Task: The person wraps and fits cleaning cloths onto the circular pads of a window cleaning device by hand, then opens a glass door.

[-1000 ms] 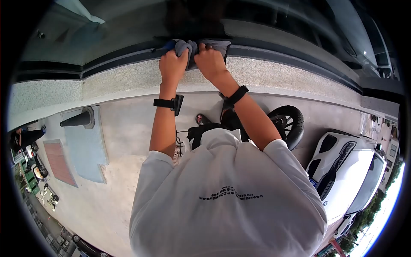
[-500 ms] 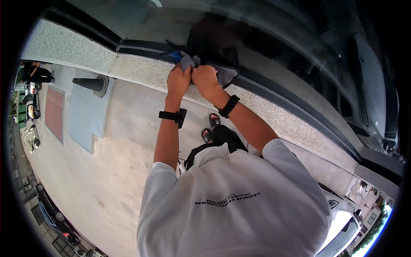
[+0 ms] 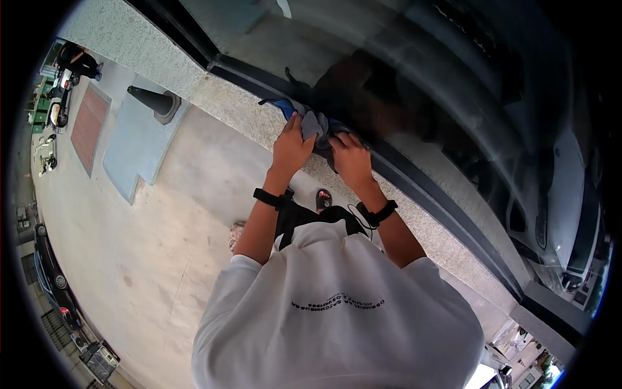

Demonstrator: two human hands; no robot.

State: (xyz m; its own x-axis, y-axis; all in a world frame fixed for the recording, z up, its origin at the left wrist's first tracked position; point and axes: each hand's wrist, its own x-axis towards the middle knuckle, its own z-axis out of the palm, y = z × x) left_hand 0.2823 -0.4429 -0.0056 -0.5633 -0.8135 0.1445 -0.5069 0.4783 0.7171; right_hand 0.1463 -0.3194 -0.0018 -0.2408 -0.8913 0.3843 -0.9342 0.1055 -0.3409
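A crumpled grey cloth [image 3: 313, 127] with a blue part is bunched against the dark frame at the foot of the glass. My left hand [image 3: 291, 150] is closed on its left side, with thumb and fingers pressed into the folds. On the other side, my right hand [image 3: 352, 157] has its bent fingers gripping the cloth's right end. A bunched stretch of cloth shows between the two hands. Dark strap-like ends poke out beyond its upper left. Black bands circle both wrists.
A large dark glass pane [image 3: 414, 78] with reflections rises beyond a speckled stone ledge [image 3: 243, 107]. A dark cone [image 3: 154, 100] stands on a blue-grey ramp [image 3: 139, 142] at the left. Parked scooters, a black car [image 3: 52, 266] and another person [image 3: 78, 61] are farther off.
My view has turned, and the ledge now slopes more steeply. My hands have moved apart, with the cloth bunched between them. One foot has shifted out to the left.
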